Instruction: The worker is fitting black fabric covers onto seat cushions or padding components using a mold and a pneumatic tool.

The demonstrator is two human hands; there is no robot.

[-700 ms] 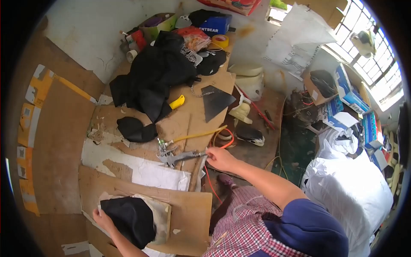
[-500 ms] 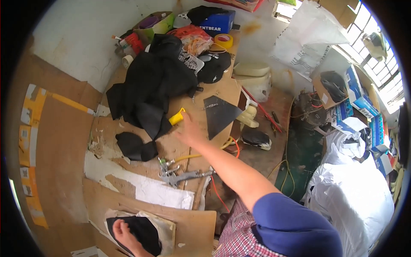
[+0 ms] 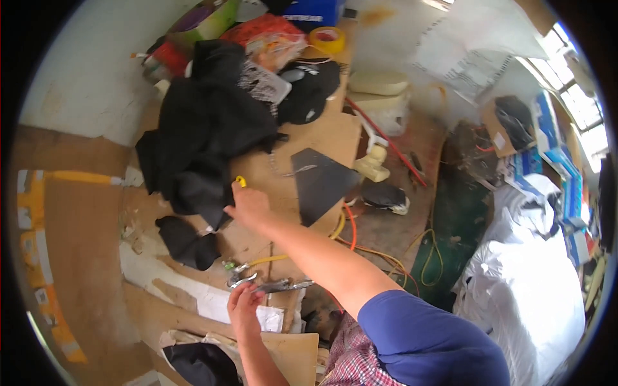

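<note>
Yellow tool (image 3: 240, 181) on table (image 3: 329, 136) beside black cloth (image 3: 206, 122): right hand (image 3: 252, 209) at it, no lift showing yet. Left hand (image 3: 244, 310) at spray gun (image 3: 278, 286), fingers curled. Blurry; can't tell if either grip holds.

The cardboard-covered bench (image 3: 338, 136) bears a heap of black cloth (image 3: 203, 122). Right of the heap lies a dark sheet (image 3: 320, 185); below the heap, a small black piece (image 3: 185, 243).

A pale wall (image 3: 383, 48) is stained brown, daylight is admitted through a barred window (image 3: 581, 106), and green floor (image 3: 458, 235) is exposed.
</note>
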